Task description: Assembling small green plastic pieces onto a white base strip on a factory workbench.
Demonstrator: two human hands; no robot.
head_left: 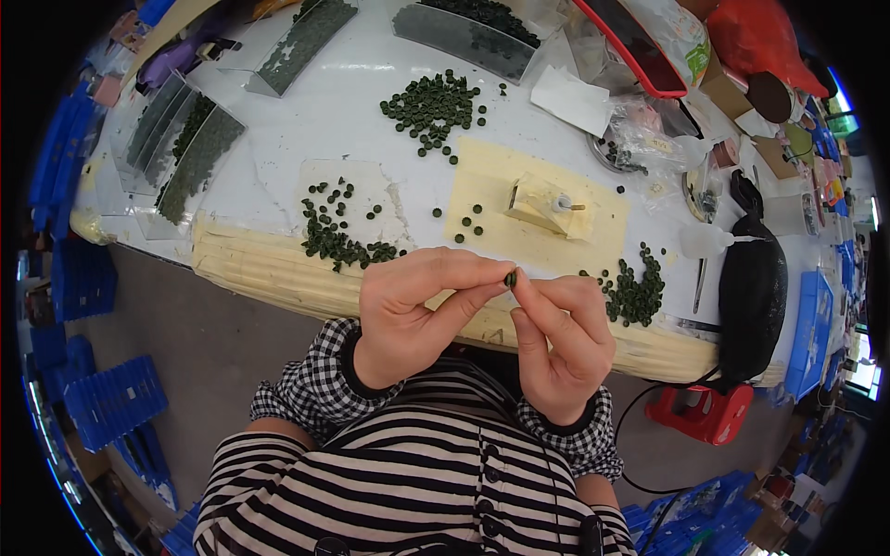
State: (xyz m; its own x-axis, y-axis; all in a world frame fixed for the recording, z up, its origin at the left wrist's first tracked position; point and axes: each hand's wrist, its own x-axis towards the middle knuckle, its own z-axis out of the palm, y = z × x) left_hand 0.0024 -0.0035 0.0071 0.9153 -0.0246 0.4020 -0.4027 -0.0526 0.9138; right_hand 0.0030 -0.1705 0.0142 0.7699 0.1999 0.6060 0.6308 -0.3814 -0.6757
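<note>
At the table's near edge, my left hand (408, 310) pinches a small dark green round piece (511, 279) between thumb and forefinger. My right hand (567, 343) meets it from the other side, its fingers curled and a fingertip pressed against the piece. Similar dark green pieces form a pile (343, 236) left of my hands, another pile (635, 289) to the right and a larger pile (434, 109) farther back. Beyond my hands stands a small yellow-wrapped block (547, 206) with a metal pin, on a yellow sheet (477, 176).
Clear trays of green pieces (199, 153) stand at the left and back. A red-edged case (640, 46), white paper (570, 100), a squeeze bottle (706, 241) and a black bag (753, 278) are on the right. Below the table are a red stool (700, 414) and blue bins (116, 398).
</note>
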